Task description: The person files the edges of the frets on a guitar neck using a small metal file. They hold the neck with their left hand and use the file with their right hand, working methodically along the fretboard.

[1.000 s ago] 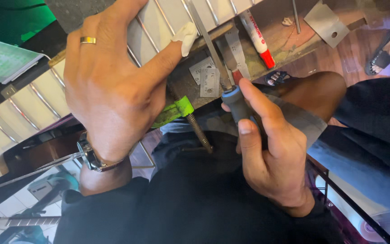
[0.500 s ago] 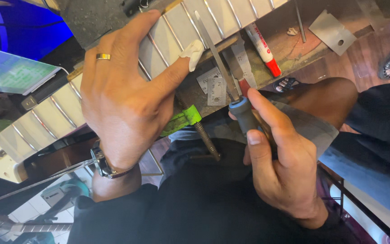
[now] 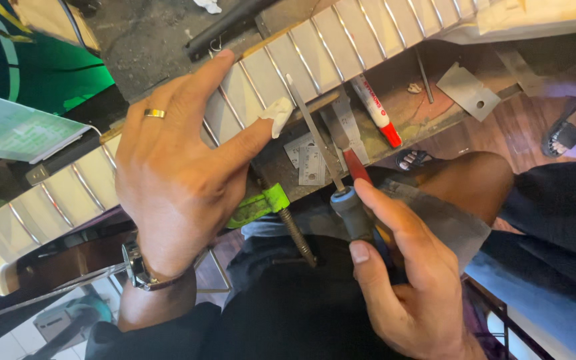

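1. Your left hand [image 3: 175, 180] lies flat and spread over the guitar neck [image 3: 315, 53], palm down, pressing it in place rather than closing around anything. A gold ring [image 3: 155, 113] sits on one finger and a wristwatch [image 3: 138, 267] is just behind the palm at your wrist.
2. Your left thumb reaches out to the right of the palm, and its tip, wrapped in white tape [image 3: 277, 113], rests on the near edge of the neck, touching the metal frets there.
3. Just below that thumb, a green clamp [image 3: 261, 203] with a threaded screw pokes out from under the neck.
4. The thin file [image 3: 315, 137] rises from your right hand's grip up and to the left; its tip lies on the neck's edge, just beside the taped thumb.
5. Your right hand [image 3: 408, 280] is closed around the file's dark handle [image 3: 351, 210], forefinger stretched along the top and thumb on the side.
6. Beyond that grip, on the bench, lie small metal gauges [image 3: 311, 160], a white marker with a red cap [image 3: 376, 110], and farther right a flat metal plate [image 3: 468, 90].
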